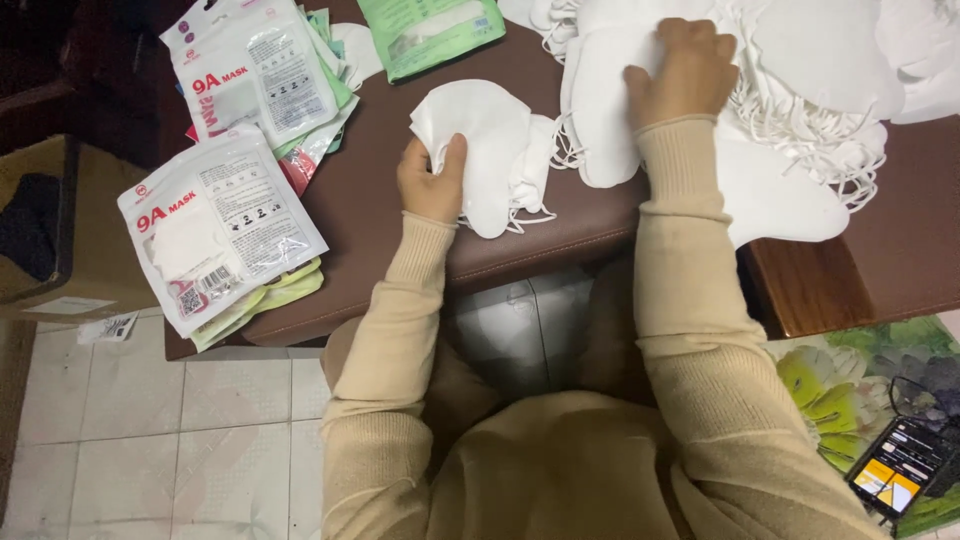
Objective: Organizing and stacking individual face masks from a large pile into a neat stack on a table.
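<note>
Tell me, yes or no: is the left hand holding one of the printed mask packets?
No, the left hand grips a small stack of white masks on the brown table; the printed packets lie untouched to its left.

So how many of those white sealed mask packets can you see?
2 fully showing: one packet at the table's top-left, one packet overhanging the left edge. Coloured ones beneath may hide more.

Even, soft indoor light; sharp focus.
White masks [790, 70] toward one o'clock look nearly blown out, perhaps overexposed; the nine-o'clock corner falls dim, shadows faint.
</note>
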